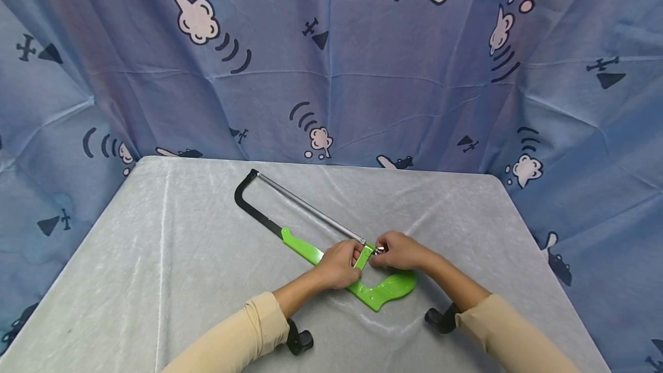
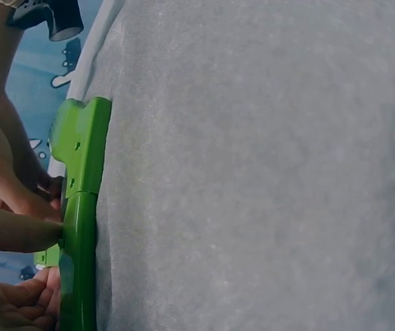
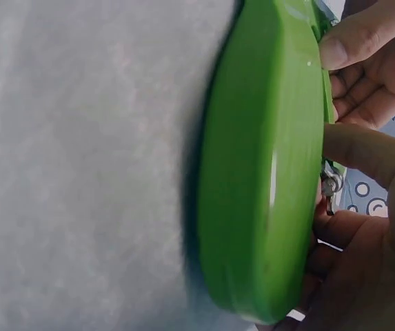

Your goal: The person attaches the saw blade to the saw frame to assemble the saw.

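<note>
A hacksaw (image 1: 300, 243) lies on the table with its green handle (image 1: 388, 288) toward the near right and its black frame (image 1: 259, 216) toward the far left. Its silver blade (image 1: 311, 208) runs along the far side. My left hand (image 1: 338, 265) grips the green post at the blade's near end between thumb and fingers. At that post's outer side, my right hand (image 1: 401, 251) pinches the small metal wing nut (image 3: 331, 183). In the right wrist view the handle (image 3: 252, 172) covers part of the right fingers.
A pale grey cloth covers the table (image 1: 207, 304). Behind it hangs a blue curtain (image 1: 362, 102) with airplane and cloud prints. Black wrist devices (image 1: 299, 338) sit below both forearms, close over the cloth.
</note>
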Available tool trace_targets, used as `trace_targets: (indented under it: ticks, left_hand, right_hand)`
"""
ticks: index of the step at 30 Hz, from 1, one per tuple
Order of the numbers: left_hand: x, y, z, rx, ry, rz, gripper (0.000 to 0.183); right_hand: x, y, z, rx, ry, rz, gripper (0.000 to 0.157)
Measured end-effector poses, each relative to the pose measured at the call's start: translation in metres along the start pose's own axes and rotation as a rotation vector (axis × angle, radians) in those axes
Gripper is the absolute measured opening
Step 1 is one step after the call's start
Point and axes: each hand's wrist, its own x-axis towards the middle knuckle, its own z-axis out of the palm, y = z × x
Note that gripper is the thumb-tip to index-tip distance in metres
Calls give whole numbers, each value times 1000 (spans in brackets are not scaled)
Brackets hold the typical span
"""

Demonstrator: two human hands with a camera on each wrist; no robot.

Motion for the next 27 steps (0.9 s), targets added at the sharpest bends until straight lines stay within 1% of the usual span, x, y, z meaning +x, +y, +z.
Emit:
trace_targets:
  ticks: [4,10,14,18,21,25,27]
  left_hand:
    - [0,0,0,-4,-1,2,32]
    - [0,0,-1,-1,-1,1,31]
    - [0,0,-1,1,-2,0,31]
    - [0,-1,0,-4,-1,-1,32]
    - [0,0,-1,-10,0,-1,32]
    - [-1,1,-1,-20,-7,-14,32]
    - [-1,2,-1,-22,-13,-23,31]
  right_hand:
    - [1,-3,2,-44,28,34,24]
    - [2,-6,3,-100,55,77,22]
    - [3,-6,4,-118,77,83,23]
    - [3,-5,4,-108,88,54,22]
    - [4,-2,2,-81,80,17,17]
    - [3,3,-6,-9,35,-30,10]
    - [2,5,-10,36,9,-58,10]
